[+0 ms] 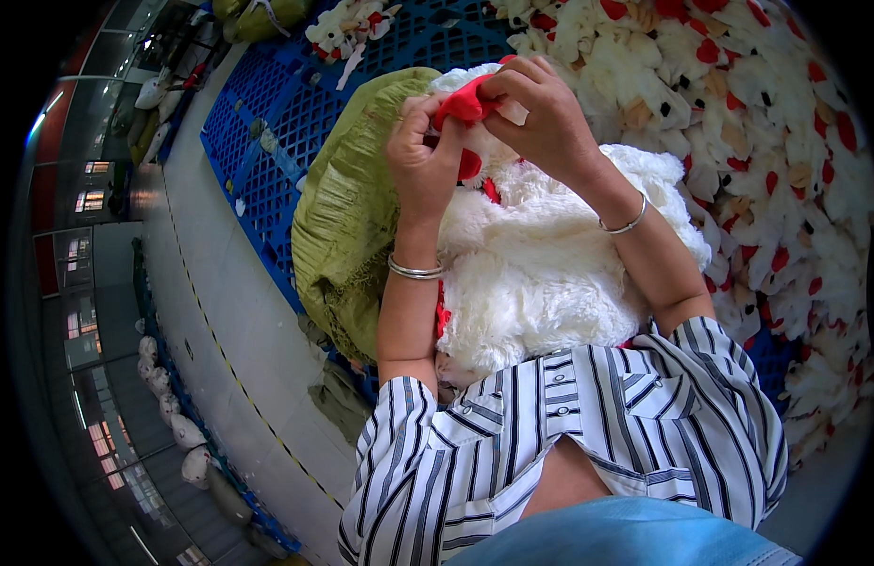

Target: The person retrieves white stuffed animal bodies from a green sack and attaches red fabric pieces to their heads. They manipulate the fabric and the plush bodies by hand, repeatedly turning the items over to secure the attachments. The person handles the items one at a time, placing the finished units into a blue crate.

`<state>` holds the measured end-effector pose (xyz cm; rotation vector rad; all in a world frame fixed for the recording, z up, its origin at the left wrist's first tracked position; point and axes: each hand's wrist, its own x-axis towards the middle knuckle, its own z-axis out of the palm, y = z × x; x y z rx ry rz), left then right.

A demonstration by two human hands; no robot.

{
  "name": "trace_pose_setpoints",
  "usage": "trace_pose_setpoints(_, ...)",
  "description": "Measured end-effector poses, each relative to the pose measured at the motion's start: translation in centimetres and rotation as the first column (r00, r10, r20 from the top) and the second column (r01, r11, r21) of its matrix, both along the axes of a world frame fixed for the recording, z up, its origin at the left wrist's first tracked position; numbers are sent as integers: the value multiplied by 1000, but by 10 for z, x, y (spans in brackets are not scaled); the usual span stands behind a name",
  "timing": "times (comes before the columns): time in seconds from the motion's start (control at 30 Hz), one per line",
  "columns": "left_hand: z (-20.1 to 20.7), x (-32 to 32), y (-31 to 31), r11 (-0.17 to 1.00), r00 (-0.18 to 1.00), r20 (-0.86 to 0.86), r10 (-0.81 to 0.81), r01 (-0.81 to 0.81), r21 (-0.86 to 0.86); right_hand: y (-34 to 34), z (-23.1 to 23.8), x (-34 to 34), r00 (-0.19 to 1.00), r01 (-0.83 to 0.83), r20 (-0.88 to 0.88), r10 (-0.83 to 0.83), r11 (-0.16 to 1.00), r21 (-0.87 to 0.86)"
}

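Between my two raised hands is a small piece of red fabric (464,102), pinched from both sides. My left hand (424,146) grips its left edge with thumb and fingers. The fingers of my right hand (545,115) are closed on its right edge, and a bit of white shows under them. Beneath my hands and forearms lies a heap of white plush fabric (541,274) with red parts among it. Another red piece (469,165) hangs just below my left hand. The exact shape of the held piece is partly hidden by my fingers.
A green woven sack (347,208) stands left of the plush, on blue plastic pallets (258,141). A large pile of white plush pieces with red parts (758,170) fills the right side. A grey floor (206,274) with a striped line runs along the left; sacks (187,432) line the far left.
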<state>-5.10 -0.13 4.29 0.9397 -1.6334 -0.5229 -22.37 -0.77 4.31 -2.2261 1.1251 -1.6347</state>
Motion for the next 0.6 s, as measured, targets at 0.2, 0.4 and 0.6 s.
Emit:
trace_pose_setpoints(0.2,2,-2,4,993,999,47,-14,8,116,4,-2,2,997,-23,75,17,996,82)
trace_pose_setpoints(0.4,-10,4,-2,994,997,-49,-56,60,86,5,-7,-1,942,-299,226,250,928,222)
trace_pose_setpoints(0.6,-10,0,1,988,997,-74,-30,41,147,7,-1,1,911,-358,323,258,882,307)
